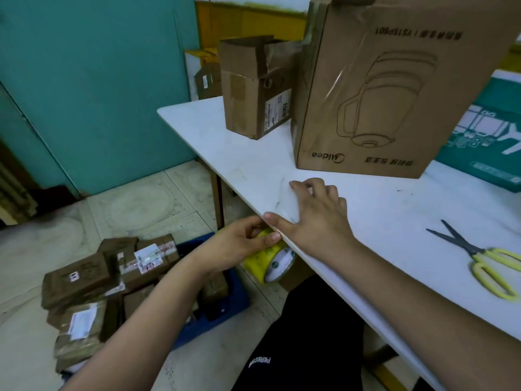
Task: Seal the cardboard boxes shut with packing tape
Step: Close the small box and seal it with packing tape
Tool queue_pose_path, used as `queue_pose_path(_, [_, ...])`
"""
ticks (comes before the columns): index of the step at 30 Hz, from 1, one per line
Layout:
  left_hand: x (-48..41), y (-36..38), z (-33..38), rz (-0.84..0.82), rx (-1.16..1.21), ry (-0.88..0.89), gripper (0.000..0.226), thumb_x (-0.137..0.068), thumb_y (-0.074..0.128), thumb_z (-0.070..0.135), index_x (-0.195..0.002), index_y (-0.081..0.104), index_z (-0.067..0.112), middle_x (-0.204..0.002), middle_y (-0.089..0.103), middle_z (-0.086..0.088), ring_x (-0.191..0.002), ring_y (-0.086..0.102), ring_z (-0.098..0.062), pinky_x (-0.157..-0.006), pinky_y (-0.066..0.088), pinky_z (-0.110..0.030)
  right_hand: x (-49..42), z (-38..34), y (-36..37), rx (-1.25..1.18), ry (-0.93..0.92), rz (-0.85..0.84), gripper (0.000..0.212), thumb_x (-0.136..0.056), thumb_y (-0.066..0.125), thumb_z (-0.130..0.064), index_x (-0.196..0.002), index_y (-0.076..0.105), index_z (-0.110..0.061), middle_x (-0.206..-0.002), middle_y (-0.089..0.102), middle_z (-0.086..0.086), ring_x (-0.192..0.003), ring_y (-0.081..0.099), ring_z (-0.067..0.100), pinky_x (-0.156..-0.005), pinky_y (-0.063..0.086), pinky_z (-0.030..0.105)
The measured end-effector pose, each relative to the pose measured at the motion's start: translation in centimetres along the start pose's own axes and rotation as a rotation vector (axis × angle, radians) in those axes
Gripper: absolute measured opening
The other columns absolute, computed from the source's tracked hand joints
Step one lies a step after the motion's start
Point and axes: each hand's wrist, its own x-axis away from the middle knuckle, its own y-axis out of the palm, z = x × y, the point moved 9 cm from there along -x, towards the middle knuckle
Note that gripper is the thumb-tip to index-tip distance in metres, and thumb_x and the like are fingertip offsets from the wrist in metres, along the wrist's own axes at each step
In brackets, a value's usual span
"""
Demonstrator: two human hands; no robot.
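Observation:
A yellow roll of packing tape (pixel 269 261) hangs just below the white table's near edge (pixel 324 273). My left hand (pixel 239 244) grips the roll from the left. My right hand (pixel 313 213) lies on the tabletop at the edge, fingers spread over a strip of clear tape stuck there, its thumb down by the roll. A large brown box (pixel 394 88) printed with an appliance outline stands on the table behind my right hand. A smaller brown box (pixel 253 88) with ragged open flaps stands to its left.
Yellow-handled scissors (pixel 479 258) lie open on the table at the right. A teal printed box (pixel 487 139) sits at the far right. On the floor, a blue crate (pixel 225 300) and several taped brown parcels (pixel 107 280) lie left of my legs.

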Motion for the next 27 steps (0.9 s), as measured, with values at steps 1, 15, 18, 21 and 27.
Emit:
queue_pose_path(1, [0.1, 0.1, 0.3, 0.003, 0.014, 0.002, 0.033, -0.100, 0.052, 0.007, -0.132, 0.056, 0.004, -0.126, 0.067, 0.001, -0.111, 0.064, 0.000, -0.091, 0.049, -0.016, -0.3, 0.2, 0.3, -0.009, 0.013, -0.014, 0.077, -0.083, 0.045, -0.076, -0.142, 0.043, -0.027, -0.137, 0.038, 0.000, -0.126, 0.032, 0.025, -0.098, 0.027, 0.038])
queue_pose_path(15, [2.1, -6.4, -0.8, 0.701, 0.004, -0.132, 0.025, -0.101, 0.048, 0.010, -0.107, 0.071, 0.005, -0.067, 0.068, -0.002, -0.053, 0.058, -0.013, -0.053, 0.047, -0.022, 0.8, 2.0, -0.5, -0.044, 0.001, -0.064, 0.060, -0.099, 0.042, -0.052, -0.151, 0.031, -0.024, -0.153, 0.030, 0.000, -0.137, 0.029, 0.025, -0.109, 0.024, 0.037])
queue_pose_path(18, [3.5, -3.8, 7.1, 0.893, -0.198, 0.173, 0.025, -0.095, 0.047, 0.008, -0.097, 0.068, 0.022, -0.062, 0.053, -0.002, -0.044, 0.039, -0.008, -0.045, 0.034, -0.024, 2.5, 5.0, -3.7, -0.115, 0.065, 0.052, 0.054, -0.095, 0.051, -0.014, -0.147, 0.039, -0.018, -0.148, 0.038, 0.005, -0.132, 0.038, 0.026, -0.106, 0.032, 0.033])
queue_pose_path(21, [0.7, 3.4, 13.0, 0.730, -0.282, 0.384, 0.023, -0.092, 0.048, 0.011, -0.094, 0.067, 0.024, -0.076, 0.060, 0.001, -0.064, 0.051, -0.014, -0.061, 0.040, -0.032, 5.8, 8.9, -9.8, -0.204, 0.070, 0.275, 0.043, -0.089, 0.052, -0.006, -0.131, 0.058, -0.011, -0.130, 0.055, 0.009, -0.118, 0.051, 0.031, -0.098, 0.044, 0.040])
queue_pose_path(27, [-5.3, 21.2, 20.6, 0.256, -0.379, 0.784, 0.024, -0.094, 0.052, 0.003, -0.092, 0.067, 0.021, -0.092, 0.060, 0.008, -0.085, 0.058, -0.006, -0.068, 0.042, -0.014, 16.3, 19.2, -24.0, 0.272, 0.144, 0.711, 0.030, -0.096, 0.049, -0.034, -0.108, 0.071, -0.017, -0.110, 0.071, 0.001, -0.108, 0.061, 0.022, -0.099, 0.040, 0.036])
